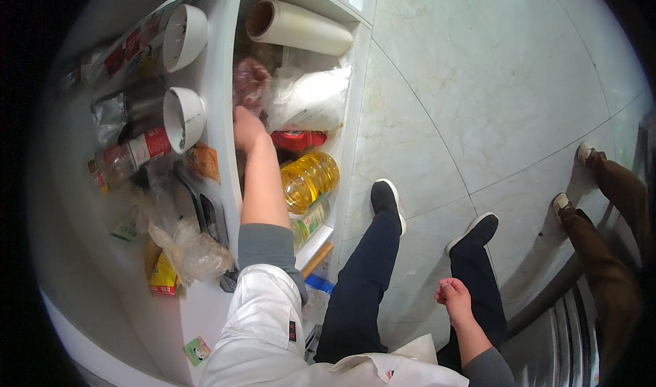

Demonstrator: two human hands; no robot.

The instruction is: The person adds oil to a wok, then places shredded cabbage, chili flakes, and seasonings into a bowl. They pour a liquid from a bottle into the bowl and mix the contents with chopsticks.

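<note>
My left hand (250, 131) reaches into the lower compartment of a white shelf unit (363, 49). The compartment's upper board hides its fingers, so whether they hold anything is hidden. Just beyond the hand is a clear bag with reddish-brown contents (251, 82). Beside it lie a plastic bag of white material (312, 96) and a red packet (300, 140). Nearer to me is a bottle of yellow oil (311, 179), with a green-labelled bottle (311, 220) below it in view. My right hand (453, 297) hangs over my right leg, fingers curled in, nothing visible in it.
A large roll of plastic film (302, 28) lies at the compartment's far end. On the upper board are two white bowls (190, 120), a red-labelled bottle (136, 154) and a crumpled plastic bag (192, 254). Another person's legs (597, 254) are at the right, over the tiled floor (487, 79).
</note>
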